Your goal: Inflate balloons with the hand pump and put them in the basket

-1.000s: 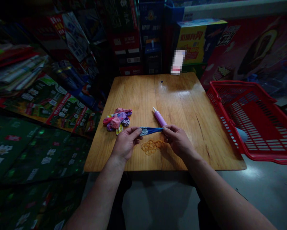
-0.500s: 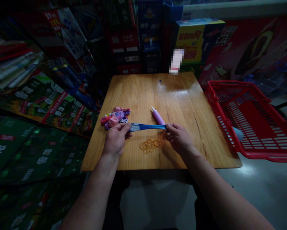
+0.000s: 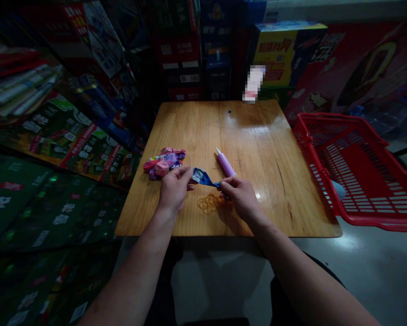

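Observation:
A blue balloon [image 3: 203, 176] with a pale printed pattern hangs slack between my two hands, just above the table. My left hand [image 3: 174, 186] pinches its wide, printed end, while my right hand [image 3: 237, 192] grips the narrow end. Beyond my right hand lies a purple hand pump [image 3: 225, 164] with a pale pointed nozzle, its rear end touching or just behind the fingers. Several loose rubber bands [image 3: 208, 204] lie under the balloon, partly hidden by my right hand. Beside my left hand is a pile of uninflated balloons [image 3: 164, 162] in pink, purple and red.
The wooden table [image 3: 257, 136] has a small dark blue dot [image 3: 229, 112] near its far edge. A red shopping basket [image 3: 362, 172] stands at the right. Stacked cartons [image 3: 271, 54] line the back, and green cases [image 3: 54, 208] crowd the left side.
The balloon was stretched taut and is now shorter and slack. My hands have come closer together, the right one moving left and slightly down.

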The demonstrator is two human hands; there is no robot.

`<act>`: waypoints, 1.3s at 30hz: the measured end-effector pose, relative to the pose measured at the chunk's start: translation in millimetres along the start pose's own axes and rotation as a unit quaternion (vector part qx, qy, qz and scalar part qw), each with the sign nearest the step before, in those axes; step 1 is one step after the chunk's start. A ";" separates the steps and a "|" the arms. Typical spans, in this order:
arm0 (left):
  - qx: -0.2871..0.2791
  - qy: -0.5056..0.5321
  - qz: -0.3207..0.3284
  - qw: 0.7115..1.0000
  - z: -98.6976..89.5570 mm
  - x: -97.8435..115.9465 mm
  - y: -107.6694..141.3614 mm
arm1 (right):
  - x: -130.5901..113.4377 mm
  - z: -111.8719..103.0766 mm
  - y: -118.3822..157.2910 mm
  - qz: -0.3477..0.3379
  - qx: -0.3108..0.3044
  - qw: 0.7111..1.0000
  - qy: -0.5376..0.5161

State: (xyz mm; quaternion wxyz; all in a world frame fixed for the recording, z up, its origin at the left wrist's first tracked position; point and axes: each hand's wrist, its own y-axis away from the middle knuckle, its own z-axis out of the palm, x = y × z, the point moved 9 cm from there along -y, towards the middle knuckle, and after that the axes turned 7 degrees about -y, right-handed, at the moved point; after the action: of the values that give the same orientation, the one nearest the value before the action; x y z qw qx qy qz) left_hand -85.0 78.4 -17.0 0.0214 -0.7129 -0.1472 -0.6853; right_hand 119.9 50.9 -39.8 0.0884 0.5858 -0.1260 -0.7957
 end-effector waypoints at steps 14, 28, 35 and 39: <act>-0.206 0.170 -0.291 0.919 69.2 -39.0 51.5 | -30.7 13.7 8.1 -0.148 -0.018 0.978 0.143; -0.092 0.290 -0.213 0.929 32.5 -3.8 21.7 | -65.8 -11.6 -5.5 -0.274 0.127 0.822 0.483; -0.035 0.319 -0.223 0.920 20.0 -13.3 8.7 | -57.5 -26.8 -20.5 -0.194 0.157 0.824 0.509; -0.015 0.339 -0.236 0.911 16.4 -18.2 6.8 | -65.5 -26.2 -15.5 -0.195 0.108 0.879 0.421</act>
State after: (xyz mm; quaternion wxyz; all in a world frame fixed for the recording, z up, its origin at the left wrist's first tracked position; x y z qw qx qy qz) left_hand -67.7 72.4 -34.7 -0.1033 -0.3828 -0.2849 -0.8727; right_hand 164.6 82.0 7.7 -0.0882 0.8842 -0.0454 -0.4564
